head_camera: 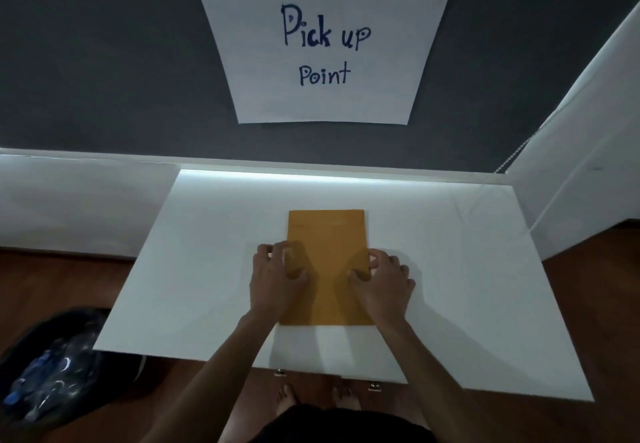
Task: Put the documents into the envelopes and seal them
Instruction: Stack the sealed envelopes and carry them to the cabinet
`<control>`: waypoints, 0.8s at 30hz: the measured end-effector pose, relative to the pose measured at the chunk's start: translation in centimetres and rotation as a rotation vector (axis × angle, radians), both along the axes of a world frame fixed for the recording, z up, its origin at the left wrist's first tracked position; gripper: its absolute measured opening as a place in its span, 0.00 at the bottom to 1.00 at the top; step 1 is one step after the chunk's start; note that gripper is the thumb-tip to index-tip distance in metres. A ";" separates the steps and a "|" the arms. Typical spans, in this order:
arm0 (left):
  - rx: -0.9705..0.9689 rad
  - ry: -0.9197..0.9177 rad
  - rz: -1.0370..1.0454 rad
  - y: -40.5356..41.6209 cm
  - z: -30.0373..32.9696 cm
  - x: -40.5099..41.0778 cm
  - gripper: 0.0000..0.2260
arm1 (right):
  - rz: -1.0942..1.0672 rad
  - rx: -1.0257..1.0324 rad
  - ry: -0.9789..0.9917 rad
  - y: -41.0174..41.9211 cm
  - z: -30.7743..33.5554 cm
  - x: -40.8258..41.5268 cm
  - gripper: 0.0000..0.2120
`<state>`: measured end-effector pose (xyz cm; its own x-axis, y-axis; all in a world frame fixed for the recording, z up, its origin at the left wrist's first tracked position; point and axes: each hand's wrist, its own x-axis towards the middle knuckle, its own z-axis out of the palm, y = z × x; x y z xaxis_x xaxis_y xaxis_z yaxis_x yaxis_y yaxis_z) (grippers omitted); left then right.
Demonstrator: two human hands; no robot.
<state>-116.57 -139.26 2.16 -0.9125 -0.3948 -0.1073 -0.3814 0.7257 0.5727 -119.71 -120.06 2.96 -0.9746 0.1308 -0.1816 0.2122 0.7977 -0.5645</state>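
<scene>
A brown manila envelope [327,234] lies flat in the middle of the white table [450,269], its flap end pointing away from me. My left hand [275,278] grips the envelope's left edge, fingers curled over it. On the opposite side my right hand [384,281] holds the right edge in the same way, thumb resting on the paper. No loose document is visible.
A white sheet reading "Pick up Point" [323,47] hangs on the dark wall behind the table. A dark bin with plastic bottles [48,373] stands on the wooden floor at the lower left. White walls border both sides. My bare feet [313,399] show under the table's front edge.
</scene>
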 end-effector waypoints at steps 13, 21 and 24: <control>-0.346 0.174 -0.344 -0.3 -1.4 1.1 0.23 | -0.065 0.024 0.006 -0.5 0.4 0.2 0.23; -0.361 0.000 -0.382 1.6 -2.2 2.0 0.39 | -0.083 0.043 0.001 -0.7 0.4 0.3 0.23; -0.387 -0.018 -0.403 1.4 -2.5 2.0 0.42 | -0.081 0.040 0.015 -0.6 0.3 0.4 0.23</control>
